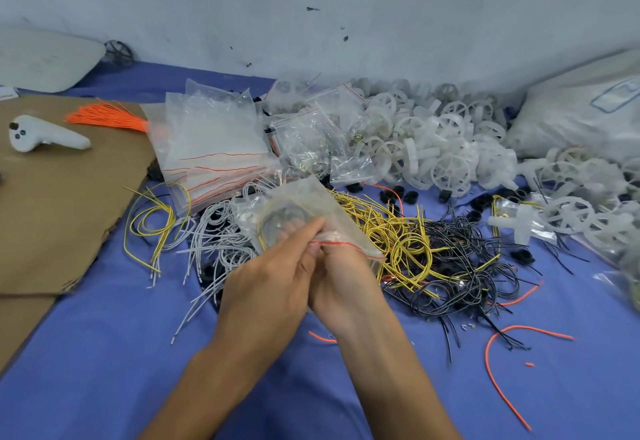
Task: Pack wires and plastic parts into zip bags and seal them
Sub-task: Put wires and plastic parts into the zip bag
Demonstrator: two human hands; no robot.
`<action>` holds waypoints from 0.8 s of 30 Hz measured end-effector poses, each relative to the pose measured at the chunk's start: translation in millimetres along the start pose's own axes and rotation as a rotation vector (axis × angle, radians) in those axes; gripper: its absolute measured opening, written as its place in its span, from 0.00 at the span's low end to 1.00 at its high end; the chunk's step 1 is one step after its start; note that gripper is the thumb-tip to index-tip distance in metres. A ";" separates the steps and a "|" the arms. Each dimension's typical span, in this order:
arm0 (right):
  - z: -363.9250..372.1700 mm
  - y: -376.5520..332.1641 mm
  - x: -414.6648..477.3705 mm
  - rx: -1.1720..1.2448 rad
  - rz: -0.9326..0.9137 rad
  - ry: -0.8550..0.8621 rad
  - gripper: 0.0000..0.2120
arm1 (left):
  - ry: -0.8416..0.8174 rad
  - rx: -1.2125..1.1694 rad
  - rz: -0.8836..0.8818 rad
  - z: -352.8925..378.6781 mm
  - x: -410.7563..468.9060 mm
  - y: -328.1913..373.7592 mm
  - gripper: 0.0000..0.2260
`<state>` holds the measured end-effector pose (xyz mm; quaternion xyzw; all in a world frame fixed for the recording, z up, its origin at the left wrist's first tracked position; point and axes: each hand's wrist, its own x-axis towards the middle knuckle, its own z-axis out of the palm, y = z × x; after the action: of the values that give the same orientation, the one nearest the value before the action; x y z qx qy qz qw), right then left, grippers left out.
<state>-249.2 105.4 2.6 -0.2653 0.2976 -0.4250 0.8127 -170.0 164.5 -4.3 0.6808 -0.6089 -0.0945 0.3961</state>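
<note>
- Fingers (304, 228) of your left hand (273, 284) are close together and pinch the zip bag (294, 197) just above its red zip strip (346, 245).
- Your right hand (346, 284) touches the left one. Its fingers are curled under the mouth of the bag and seem to grip it, although they are partly hidden.
- You hold the bag above the wire piles. Its body goes up and away from your fingers, with a plastic wheel (282, 220) and some yellow wire inside.
- The strip runs from left to right, from your pinch toward the free corner on the right. I cannot tell if it is already pressed shut.
- I think sealing means sliding the pinch to the right along the strip, and your right hand is nearer to that end.
- On the far left, a cardboard sheet (52, 214) carries a white controller (41, 136) and an orange wire bundle (104, 116).
- Next come the empty zip bags (214, 149), then grey wires (214, 242), yellow wires (398, 232) and black wires (467, 266).
- White plastic wheels (433, 142) are heaped at the back right, beside a large white sack (571, 117).
- Everything lies on a blue cloth (104, 353), against a pale wall (346, 7).
</note>
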 end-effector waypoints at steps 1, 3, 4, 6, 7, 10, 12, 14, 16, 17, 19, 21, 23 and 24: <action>-1.2 -1.3 -4.3 -0.056 -0.014 -0.011 0.12 | 0.004 -0.003 0.006 -0.7 0.2 -0.1 0.20; -8.8 -8.7 -19.2 -0.234 -0.081 -0.069 0.14 | 0.017 -0.026 0.005 -1.8 0.6 -1.1 0.18; -14.3 -15.1 -28.5 -0.364 -0.117 -0.116 0.15 | 0.025 -0.041 0.004 -2.2 1.1 -1.9 0.18; -26.6 -35.9 -48.1 -0.662 -0.184 -0.166 0.11 | 0.036 -0.056 0.009 -3.4 1.9 -2.4 0.18; -34.6 -49.3 -54.4 -0.767 -0.214 -0.152 0.09 | 0.042 -0.054 0.014 -4.0 2.6 -2.2 0.19; -57.4 -95.7 -53.7 -0.888 -0.326 0.013 0.06 | 0.045 -0.057 0.025 -4.5 3.8 -1.0 0.19; -72.3 -122.5 -31.6 -1.001 -0.424 0.170 0.04 | 0.030 -0.074 0.018 -3.7 4.1 -0.4 0.18; -91.1 -144.2 5.5 -1.181 -0.473 0.319 0.05 | 0.018 -0.077 0.018 -1.7 4.2 0.3 0.17; -110.1 -160.8 46.6 -1.387 -0.420 0.370 0.11 | 0.022 -0.079 0.017 0.0 3.6 2.1 0.17; -119.4 -165.9 66.9 -1.491 -0.378 0.374 0.16 | 0.027 -0.080 0.015 0.6 3.4 3.2 0.17; -134.0 -170.8 103.4 -1.695 -0.336 0.421 0.23 | 0.033 -0.073 0.014 1.3 2.8 4.4 0.17; -141.6 -169.4 130.8 -1.848 -0.358 0.465 0.29 | 0.037 -0.055 0.020 0.2 2.5 5.6 0.19; -145.1 -168.0 149.6 -1.874 -0.396 0.499 0.32 | 0.034 -0.043 0.026 -1.4 3.3 6.8 0.18; -146.1 -168.9 157.2 -1.867 -0.398 0.515 0.33 | 0.032 -0.045 0.033 -2.0 3.7 7.5 0.18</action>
<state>-370.3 -138.2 -22.1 -0.7444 0.6311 -0.1931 0.1014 -173.6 162.4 3.3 0.6630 -0.6113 -0.0910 0.4224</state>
